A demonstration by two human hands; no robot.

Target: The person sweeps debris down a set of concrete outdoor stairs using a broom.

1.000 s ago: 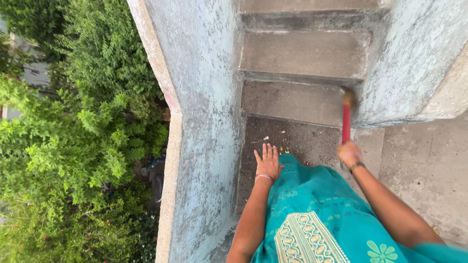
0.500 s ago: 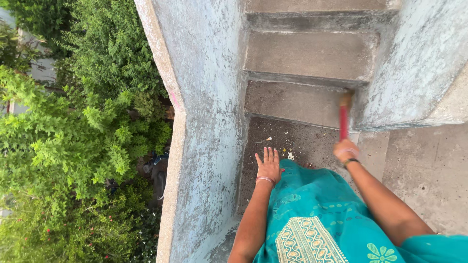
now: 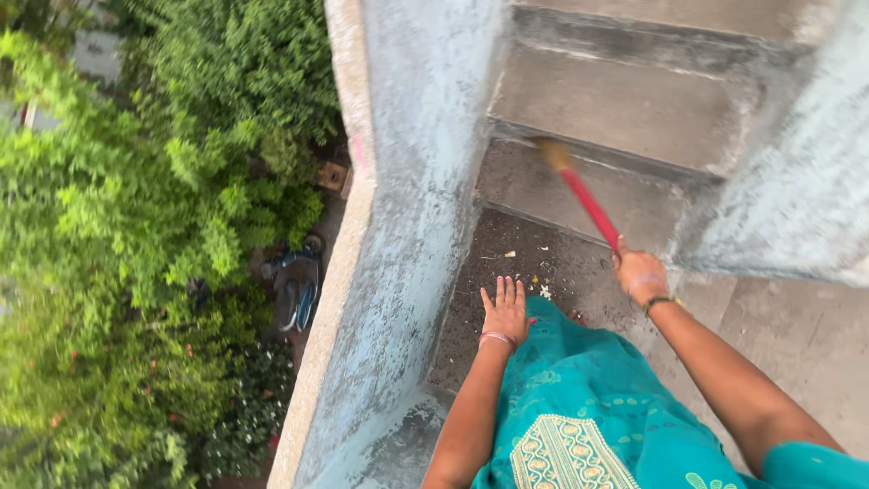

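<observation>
My right hand (image 3: 638, 272) grips the red handle of a broom (image 3: 587, 201). The handle slants up and to the left, and its tan brush end lies on a grey concrete step (image 3: 625, 204). My left hand (image 3: 505, 311) hangs flat with fingers spread, resting against my teal patterned garment (image 3: 588, 407); it holds nothing. Below both hands is a dark step (image 3: 534, 263) strewn with small bits of litter.
A pale blue parapet wall (image 3: 412, 226) runs along the left of the stairs, a second blue wall (image 3: 797, 181) stands on the right. Beyond the parapet, far below, are green trees (image 3: 136, 226) and a parked scooter (image 3: 297, 285). More steps climb ahead.
The broom has swung from pointing straight ahead by the right wall to slanting leftward across the step. The view has shifted right and tilted. My left hand has stayed put.
</observation>
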